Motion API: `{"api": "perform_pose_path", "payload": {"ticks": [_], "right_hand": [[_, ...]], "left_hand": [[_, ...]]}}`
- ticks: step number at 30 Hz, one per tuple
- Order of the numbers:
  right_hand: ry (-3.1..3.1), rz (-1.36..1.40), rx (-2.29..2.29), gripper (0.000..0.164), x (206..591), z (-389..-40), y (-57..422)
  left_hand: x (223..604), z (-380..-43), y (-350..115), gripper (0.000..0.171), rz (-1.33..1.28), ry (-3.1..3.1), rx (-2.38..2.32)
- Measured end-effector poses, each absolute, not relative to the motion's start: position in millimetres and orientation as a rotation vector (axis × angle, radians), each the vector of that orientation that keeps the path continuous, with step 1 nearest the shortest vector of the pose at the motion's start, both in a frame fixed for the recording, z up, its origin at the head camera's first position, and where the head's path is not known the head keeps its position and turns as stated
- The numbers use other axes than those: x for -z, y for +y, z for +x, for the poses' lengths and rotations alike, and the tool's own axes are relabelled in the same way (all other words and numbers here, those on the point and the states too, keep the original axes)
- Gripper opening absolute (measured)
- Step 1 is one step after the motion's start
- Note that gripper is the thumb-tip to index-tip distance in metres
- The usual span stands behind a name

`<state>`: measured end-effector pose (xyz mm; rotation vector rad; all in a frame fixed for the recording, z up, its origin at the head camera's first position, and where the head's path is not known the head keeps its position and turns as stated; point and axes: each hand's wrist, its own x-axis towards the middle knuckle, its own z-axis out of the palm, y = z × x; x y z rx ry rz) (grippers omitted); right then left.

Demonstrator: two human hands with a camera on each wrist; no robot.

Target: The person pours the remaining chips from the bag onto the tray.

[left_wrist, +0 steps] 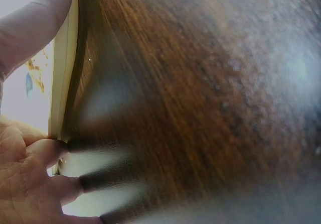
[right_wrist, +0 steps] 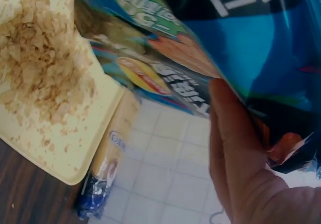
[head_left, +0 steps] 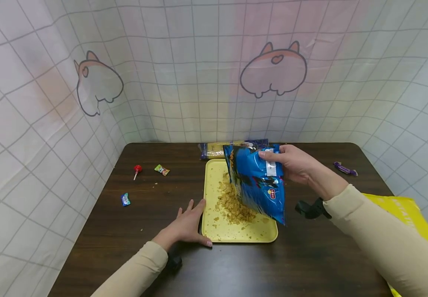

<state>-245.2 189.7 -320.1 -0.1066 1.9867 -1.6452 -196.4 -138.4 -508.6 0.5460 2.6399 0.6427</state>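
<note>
A blue chip bag (head_left: 252,177) is tilted over a pale yellow tray (head_left: 214,235), gripped near its upper end by my right hand (head_left: 299,165). The right wrist view shows its fingers and thumb on either side of the bag (right_wrist: 251,38). Crumbled chips (head_left: 232,204) are heaped in the middle of the tray, with loose crumbs around. The bag hides part of the tray's right side. At the tray's left front corner, my left hand (head_left: 187,225) is spread, its thumb and fingers against the rim; it grips nothing else.
Behind the tray lies a long blue-and-yellow packet (head_left: 214,150). A red lollipop (head_left: 137,169), a green wrapped candy (head_left: 161,170) and a blue one (head_left: 125,199) lie on the left. A purple candy (head_left: 345,168) and a large yellow bag (head_left: 407,212) are on the right.
</note>
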Motion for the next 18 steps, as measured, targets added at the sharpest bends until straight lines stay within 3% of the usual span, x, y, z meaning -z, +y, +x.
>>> {"api": "perform_pose_path", "payload": {"ticks": [18], "right_hand": [[2.159, -0.075, 1.617, 0.051, 320.1, -257.4, 182.9]], "left_hand": [[508.6, -196.7, -139.5, 0.136, 0.561, 2.637, -0.648]]}}
